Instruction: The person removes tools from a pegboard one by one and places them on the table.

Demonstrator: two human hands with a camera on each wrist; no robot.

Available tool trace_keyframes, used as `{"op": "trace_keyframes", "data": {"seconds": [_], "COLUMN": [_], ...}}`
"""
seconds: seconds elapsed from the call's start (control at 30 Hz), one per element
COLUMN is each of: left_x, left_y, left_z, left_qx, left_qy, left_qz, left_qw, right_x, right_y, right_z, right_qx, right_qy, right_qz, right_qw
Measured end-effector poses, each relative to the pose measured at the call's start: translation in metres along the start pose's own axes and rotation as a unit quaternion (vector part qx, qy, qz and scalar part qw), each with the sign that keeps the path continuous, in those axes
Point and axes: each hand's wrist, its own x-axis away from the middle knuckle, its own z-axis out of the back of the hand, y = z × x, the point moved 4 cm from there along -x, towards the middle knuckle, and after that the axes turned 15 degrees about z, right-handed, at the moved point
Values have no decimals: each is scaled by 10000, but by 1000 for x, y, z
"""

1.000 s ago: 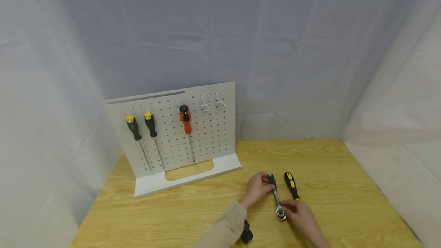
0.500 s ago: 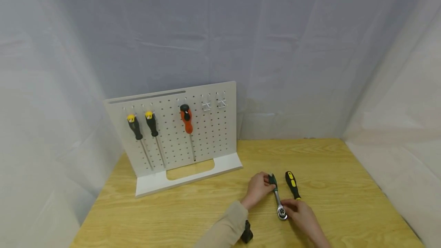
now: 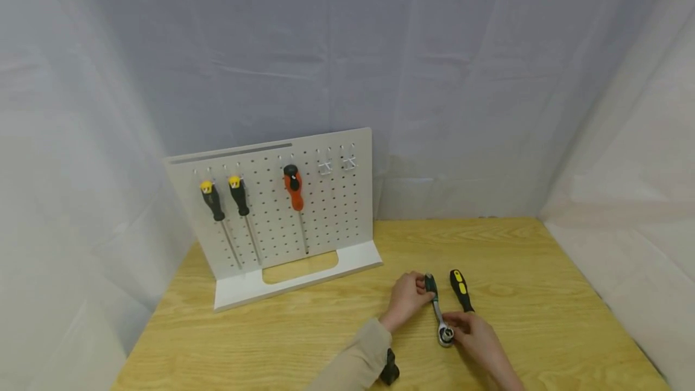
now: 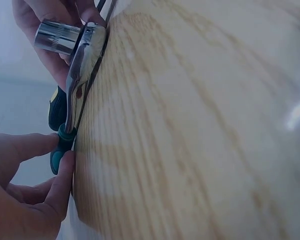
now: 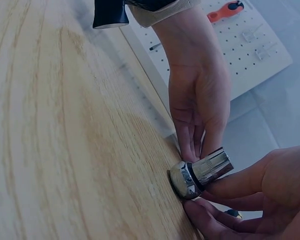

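A ratchet wrench (image 3: 438, 312) with a green handle and a shiny metal socket (image 4: 56, 37) on its head lies low at the table, right of the middle. My left hand (image 3: 406, 299) pinches the green handle (image 4: 64, 145) between thumb and finger. At the other end, my right hand (image 3: 475, 336) holds the ratchet head (image 5: 182, 179), thumb beside the socket and a finger under the head. The socket points up and leans toward the right hand. Just beyond that hand lies a black and yellow tool handle (image 3: 460, 288); its lower end is hidden.
A white pegboard (image 3: 331, 216) stands at the back left. On it hang two black-and-yellow screwdrivers (image 3: 239, 198) and an orange one (image 3: 294, 189). Two clear hooks (image 3: 349, 163) at its right hold nothing. A black wrist camera (image 3: 389, 368) sits under the left sleeve.
The ratchet wrench has rolled slightly about its length, so its socket now tips more to the right. Both hands have stayed nearly in place on it.
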Motion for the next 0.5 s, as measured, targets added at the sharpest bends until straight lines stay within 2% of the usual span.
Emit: {"op": "trace_keyframes", "data": {"seconds": [0.5], "left_x": [0], "left_y": [0], "left_z": [0], "left_qx": [-5], "left_qy": [-10], "left_qz": [17], "left_qw": [10000], "right_x": [3], "right_y": [2], "right_z": [1], "right_qx": [-243], "right_qy": [65], "right_qz": [-210], "right_qw": [9995]}}
